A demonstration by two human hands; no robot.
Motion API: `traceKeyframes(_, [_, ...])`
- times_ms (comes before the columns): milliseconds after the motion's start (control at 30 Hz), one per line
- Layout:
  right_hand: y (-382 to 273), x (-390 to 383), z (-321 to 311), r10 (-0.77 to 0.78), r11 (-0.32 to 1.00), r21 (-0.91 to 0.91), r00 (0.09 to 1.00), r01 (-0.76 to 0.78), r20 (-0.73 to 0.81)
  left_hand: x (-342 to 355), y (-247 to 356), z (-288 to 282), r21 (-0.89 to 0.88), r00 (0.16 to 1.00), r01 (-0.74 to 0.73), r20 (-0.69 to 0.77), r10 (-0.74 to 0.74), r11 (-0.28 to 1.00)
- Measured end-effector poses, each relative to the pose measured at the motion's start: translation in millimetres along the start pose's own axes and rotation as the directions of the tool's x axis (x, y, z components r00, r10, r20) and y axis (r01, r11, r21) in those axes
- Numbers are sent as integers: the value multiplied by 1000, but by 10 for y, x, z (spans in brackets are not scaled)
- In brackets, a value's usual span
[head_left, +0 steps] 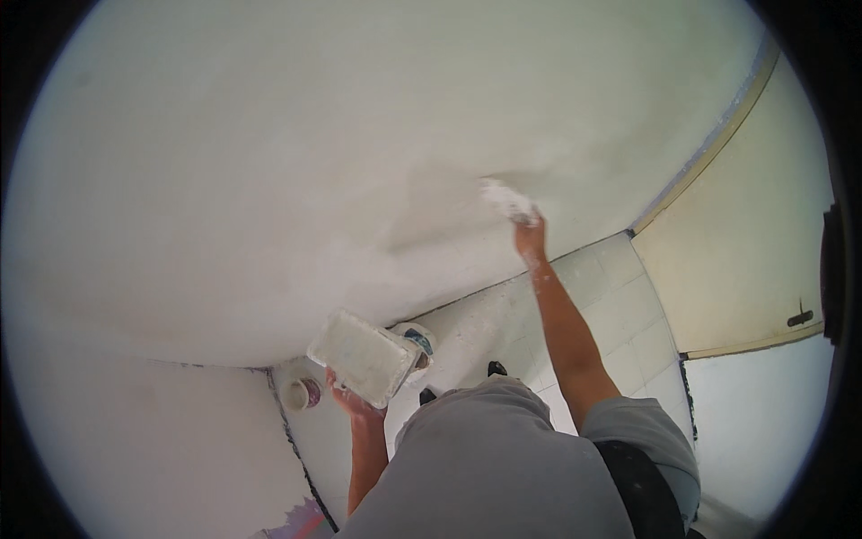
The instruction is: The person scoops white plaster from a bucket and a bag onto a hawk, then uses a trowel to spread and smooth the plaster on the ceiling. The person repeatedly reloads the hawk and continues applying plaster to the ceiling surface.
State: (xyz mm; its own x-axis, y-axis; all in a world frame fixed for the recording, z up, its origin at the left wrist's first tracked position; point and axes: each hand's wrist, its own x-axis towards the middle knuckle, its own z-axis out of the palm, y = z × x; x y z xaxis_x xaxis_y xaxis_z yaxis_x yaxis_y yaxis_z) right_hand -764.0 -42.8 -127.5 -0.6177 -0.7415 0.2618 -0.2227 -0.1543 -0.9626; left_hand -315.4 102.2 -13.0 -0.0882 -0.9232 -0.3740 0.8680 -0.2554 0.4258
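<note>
My right hand (pixel 530 234) grips a wide, blurred trowel (pixel 506 198) coated in white, held up at the pale wall (pixel 269 153), where a darker greyish patch surrounds it. My left hand (pixel 355 400) holds an off-white rectangular tray (pixel 362 355) at waist height, lower left of the trowel, its fingers wrapped at the near edge. Partly hidden behind the tray is a bucket (pixel 422 340) with a blue item inside.
A small white tub (pixel 299 395) stands in the floor corner at left. The tiled floor (pixel 620 314) runs along the wall's base around my feet (pixel 496 368). At right is a cream door (pixel 727 225) with a dark handle (pixel 799 316).
</note>
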Motion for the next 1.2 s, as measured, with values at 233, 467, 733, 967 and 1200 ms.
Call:
traceKeyframes(233, [-1170, -725, -199, 403, 822, 519, 884, -234, -239, -115, 75, 43, -87, 992, 72, 109, -63, 994])
traceKeyframes(467, [-2420, -1434, 314, 380, 745, 420, 847, -518, 372, 40, 203, 314, 24, 953, 272, 132, -272, 962])
traceKeyframes(733, [-3206, -1891, 943, 407, 891, -103, 678, -441, 612, -32, 279, 395, 25, 893, 399, 218, -394, 917])
traceKeyframes(967, [-3096, -1950, 1053, 472, 871, -179, 681, -457, 560, -59, 302, 393, 37, 842, 443, 325, -430, 896])
traceKeyframes(1200, [-3143, -2132, 1148, 297, 900, 171, 852, -400, 432, -128, 365, 396, 107, 831, 434, 336, -443, 895])
